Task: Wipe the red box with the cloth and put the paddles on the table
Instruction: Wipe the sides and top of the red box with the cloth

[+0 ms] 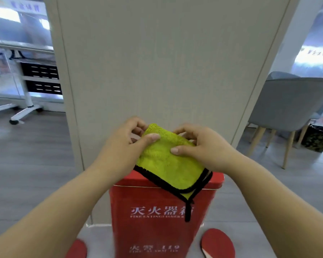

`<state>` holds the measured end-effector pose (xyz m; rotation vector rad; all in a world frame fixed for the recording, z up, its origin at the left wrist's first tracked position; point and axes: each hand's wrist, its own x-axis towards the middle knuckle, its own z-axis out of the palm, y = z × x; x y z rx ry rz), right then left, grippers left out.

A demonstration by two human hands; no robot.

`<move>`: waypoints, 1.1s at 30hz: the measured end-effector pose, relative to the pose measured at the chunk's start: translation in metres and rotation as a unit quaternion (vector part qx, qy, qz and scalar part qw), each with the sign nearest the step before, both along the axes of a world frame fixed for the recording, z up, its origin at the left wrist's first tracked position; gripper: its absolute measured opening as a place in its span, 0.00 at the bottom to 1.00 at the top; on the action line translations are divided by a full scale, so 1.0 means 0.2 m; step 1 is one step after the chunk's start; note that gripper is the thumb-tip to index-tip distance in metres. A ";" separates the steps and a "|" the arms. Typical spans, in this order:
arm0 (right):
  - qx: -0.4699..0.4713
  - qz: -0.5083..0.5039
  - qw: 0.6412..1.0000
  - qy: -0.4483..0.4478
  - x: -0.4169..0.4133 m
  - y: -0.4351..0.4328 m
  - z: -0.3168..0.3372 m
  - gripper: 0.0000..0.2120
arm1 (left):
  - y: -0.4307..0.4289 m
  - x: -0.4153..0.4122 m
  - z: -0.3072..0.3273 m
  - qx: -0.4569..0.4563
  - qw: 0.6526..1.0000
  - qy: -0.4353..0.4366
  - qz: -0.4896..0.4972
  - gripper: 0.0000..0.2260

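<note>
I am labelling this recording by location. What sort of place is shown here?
Probably an office or similar workplace. A red fire extinguisher box stands by a grey pillar, a white desk on casters is at the left, and a grey padded chair at the right.

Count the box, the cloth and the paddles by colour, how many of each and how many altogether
Red: 3 (box, left paddle, right paddle)
Yellow-green: 1 (cloth)
Total: 4
</note>
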<state>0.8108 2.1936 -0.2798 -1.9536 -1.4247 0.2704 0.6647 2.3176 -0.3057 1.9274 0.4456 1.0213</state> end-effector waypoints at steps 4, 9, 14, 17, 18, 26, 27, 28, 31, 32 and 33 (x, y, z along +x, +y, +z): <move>-0.008 -0.070 0.996 -0.062 0.13 0.15 -0.01 0.15 | 0.12 0.13 -0.07 -0.062 0.994 0.040 0.075 0.14; -0.076 -0.125 0.982 -0.121 0.23 0.16 -0.17 0.14 | 0.17 0.13 -0.24 -0.046 0.984 0.136 0.110 0.19; -0.068 -0.156 0.971 -0.165 0.33 -0.03 -0.36 0.16 | 0.16 -0.03 -0.41 0.080 0.959 0.217 0.166 0.18; -0.050 -0.166 0.973 -0.151 0.38 -0.16 -0.47 0.20 | 0.13 -0.10 -0.51 0.088 0.943 0.256 0.196 0.21; -0.060 -0.158 0.976 -0.136 0.39 -0.19 -0.49 0.24 | 0.12 -0.11 -0.55 0.081 0.944 0.257 0.190 0.23; -0.167 -0.110 0.971 -0.130 0.40 -0.29 -0.67 0.46 | 0.06 -0.05 -0.70 0.068 0.964 0.169 0.195 0.32; -0.157 -0.122 0.972 -0.121 0.39 -0.28 -0.68 0.46 | 0.07 -0.04 -0.70 0.071 0.964 0.160 0.202 0.32; -0.149 -0.131 0.974 -0.111 0.38 -0.28 -0.68 0.45 | 0.07 -0.03 -0.71 0.072 0.964 0.150 0.208 0.31; -0.124 -0.150 0.977 -0.083 0.35 -0.27 -0.70 0.42 | 0.11 -0.03 -0.72 0.062 0.968 0.126 0.206 0.28; -0.114 -0.155 0.978 -0.079 0.33 -0.27 -0.70 0.41 | 0.13 -0.03 -0.72 0.065 0.970 0.124 0.200 0.27; -0.107 -0.160 0.978 -0.078 0.31 -0.27 -0.70 0.40 | 0.14 -0.04 -0.72 0.070 0.970 0.122 0.196 0.27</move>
